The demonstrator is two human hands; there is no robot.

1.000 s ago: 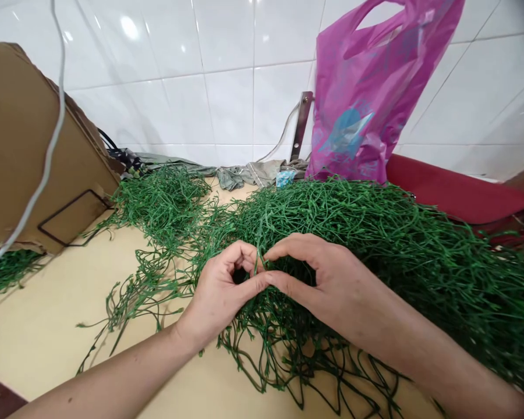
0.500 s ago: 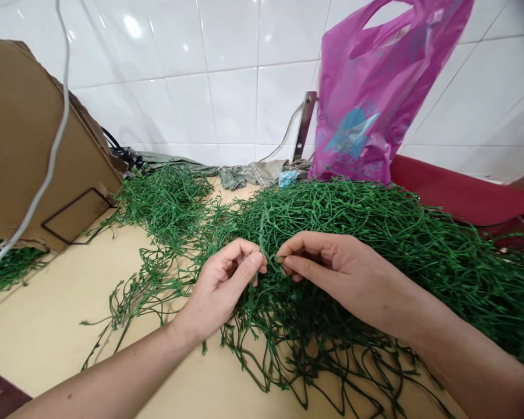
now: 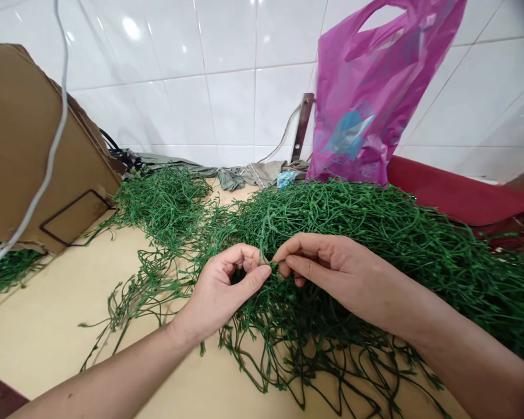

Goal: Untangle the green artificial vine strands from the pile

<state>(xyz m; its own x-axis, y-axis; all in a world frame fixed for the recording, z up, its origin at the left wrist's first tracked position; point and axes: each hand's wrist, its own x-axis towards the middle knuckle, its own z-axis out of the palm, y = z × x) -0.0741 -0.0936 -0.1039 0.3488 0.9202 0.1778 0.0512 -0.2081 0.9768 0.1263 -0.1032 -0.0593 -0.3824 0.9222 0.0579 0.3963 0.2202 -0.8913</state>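
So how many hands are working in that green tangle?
2. The left hand sits at the near edge of the green strands, and the right hand is just beside it, among the strands. No others show.

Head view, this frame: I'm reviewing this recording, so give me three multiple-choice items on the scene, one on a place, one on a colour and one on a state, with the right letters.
1. Where is the magenta plastic bag?
A. In the person's left hand
B. Against the white tile wall, behind the strands
C. On top of the cardboard

2. What colour are the tangled strands?
A. Green
B. Red
C. White

3. How is the right hand?
A. Flat on the table top
B. Gripping the bag handle
C. Curled, fingertips at the strands

Answers:
1. B: the bag rises behind the pile, its base hidden by the strands.
2. A: the whole pile shows green.
3. C: the hand's fingers curl down into the strands, close to the left hand.
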